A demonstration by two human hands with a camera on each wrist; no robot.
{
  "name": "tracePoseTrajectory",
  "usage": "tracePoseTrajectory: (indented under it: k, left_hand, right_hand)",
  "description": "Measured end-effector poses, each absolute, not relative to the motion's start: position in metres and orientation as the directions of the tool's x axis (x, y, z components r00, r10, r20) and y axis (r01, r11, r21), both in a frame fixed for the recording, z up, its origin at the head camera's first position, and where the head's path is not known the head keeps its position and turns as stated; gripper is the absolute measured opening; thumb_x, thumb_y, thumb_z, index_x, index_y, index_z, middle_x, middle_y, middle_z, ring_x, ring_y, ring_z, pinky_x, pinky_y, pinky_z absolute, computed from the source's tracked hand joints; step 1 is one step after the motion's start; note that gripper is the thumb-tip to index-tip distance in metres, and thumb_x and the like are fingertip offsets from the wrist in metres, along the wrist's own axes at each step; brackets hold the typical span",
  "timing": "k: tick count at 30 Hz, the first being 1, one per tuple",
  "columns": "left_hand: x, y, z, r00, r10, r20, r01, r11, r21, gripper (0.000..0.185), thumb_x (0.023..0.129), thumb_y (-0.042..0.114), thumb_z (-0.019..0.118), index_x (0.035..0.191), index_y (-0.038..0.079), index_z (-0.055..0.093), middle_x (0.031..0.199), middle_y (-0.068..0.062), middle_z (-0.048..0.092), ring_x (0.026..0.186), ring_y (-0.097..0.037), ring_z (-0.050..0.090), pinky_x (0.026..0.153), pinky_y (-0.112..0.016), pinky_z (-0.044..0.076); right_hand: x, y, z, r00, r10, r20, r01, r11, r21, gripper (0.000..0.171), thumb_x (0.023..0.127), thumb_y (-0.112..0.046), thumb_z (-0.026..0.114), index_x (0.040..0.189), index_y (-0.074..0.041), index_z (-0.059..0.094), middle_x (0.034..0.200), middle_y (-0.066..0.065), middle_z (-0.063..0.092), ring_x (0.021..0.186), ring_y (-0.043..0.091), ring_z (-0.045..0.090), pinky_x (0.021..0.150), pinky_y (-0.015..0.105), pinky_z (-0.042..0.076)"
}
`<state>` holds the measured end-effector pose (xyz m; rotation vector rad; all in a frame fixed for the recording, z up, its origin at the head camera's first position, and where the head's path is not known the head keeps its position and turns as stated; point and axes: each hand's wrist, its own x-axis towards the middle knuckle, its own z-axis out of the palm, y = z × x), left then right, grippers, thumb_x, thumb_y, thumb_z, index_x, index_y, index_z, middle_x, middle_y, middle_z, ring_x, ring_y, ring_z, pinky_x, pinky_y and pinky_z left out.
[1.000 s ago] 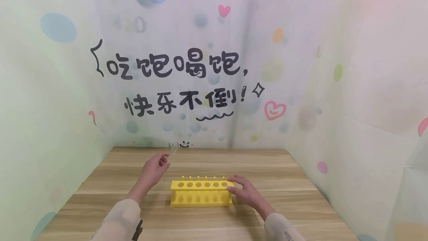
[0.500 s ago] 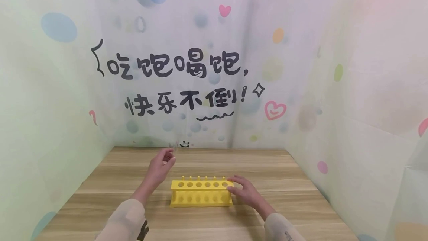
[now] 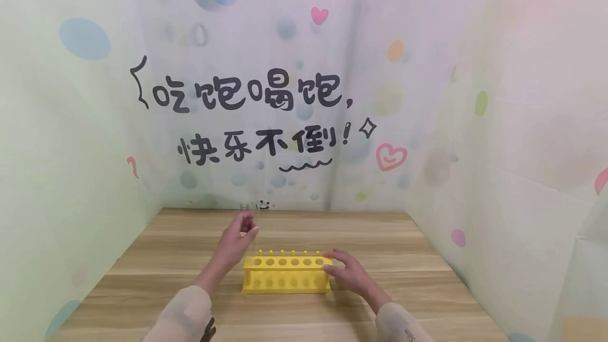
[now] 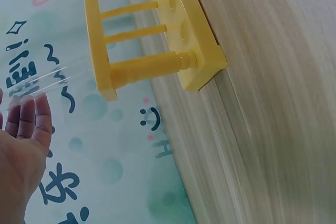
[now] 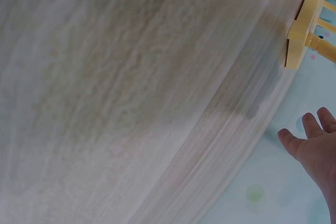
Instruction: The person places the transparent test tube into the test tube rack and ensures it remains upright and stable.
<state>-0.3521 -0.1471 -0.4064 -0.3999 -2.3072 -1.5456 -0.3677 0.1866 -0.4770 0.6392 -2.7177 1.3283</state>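
The clear glass tube [image 3: 257, 214], pinched upright in the left hand [image 3: 239, 237], has moved closer over the yellow rack's [image 3: 286, 274] left end, where the flat right hand [image 3: 345, 272] rests.

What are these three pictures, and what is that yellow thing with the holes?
They all show one moment, from three cameras on a person. The big picture comes from a camera on the head, looking down at a wooden table. The other two come from cameras on the wrists, so they look tilted. The yellow thing is a test tube rack with six holes on top. The right hand rests on its right end. The left hand pinches a clear glass test tube above the rack's left end. It is hard to see because it is see-through.
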Motion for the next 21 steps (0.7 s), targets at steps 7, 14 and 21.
tracePoseTrajectory:
  k: [7, 14, 21]
  left_hand:
    - [-0.350, -0.146, -0.412, -0.903, 0.059, 0.425, 0.413, 0.388, 0.824, 0.038, 0.099, 0.008, 0.060, 0.133, 0.000, 0.046, 0.105, -0.008, 0.059, 0.099, -0.023, 0.058, 0.083, -0.031, 0.052]
    - [-0.346, -0.147, -0.420, -0.910, 0.064, 0.409, 0.397, 0.415, 0.819, 0.032, 0.096, 0.004, 0.062, 0.125, 0.002, 0.048, 0.101, -0.007, 0.059, 0.096, -0.021, 0.059, 0.086, -0.032, 0.054]
    - [-0.346, -0.147, -0.430, -0.910, 0.098, 0.402, 0.403, 0.433, 0.806, 0.028, 0.096, 0.004, 0.062, 0.121, 0.003, 0.049, 0.100, -0.004, 0.059, 0.096, -0.020, 0.060, 0.083, -0.031, 0.055]
  right_hand:
    - [-0.367, 0.187, -0.478, -0.915, -0.340, 0.217, -0.380, 0.543, -0.749, 0.042, 0.095, -0.037, 0.066, 0.129, -0.014, 0.065, 0.149, 0.027, 0.041, 0.137, 0.049, 0.035, 0.104, 0.073, 0.028]
    - [-0.367, 0.187, -0.478, -0.914, -0.338, 0.223, -0.383, 0.542, -0.748, 0.042, 0.095, -0.038, 0.066, 0.129, -0.014, 0.065, 0.148, 0.027, 0.041, 0.137, 0.049, 0.035, 0.104, 0.073, 0.028]
    - [-0.367, 0.187, -0.477, -0.915, -0.336, 0.222, -0.379, 0.535, -0.755, 0.042, 0.094, -0.037, 0.066, 0.129, -0.013, 0.066, 0.149, 0.029, 0.040, 0.136, 0.051, 0.035, 0.104, 0.073, 0.028]
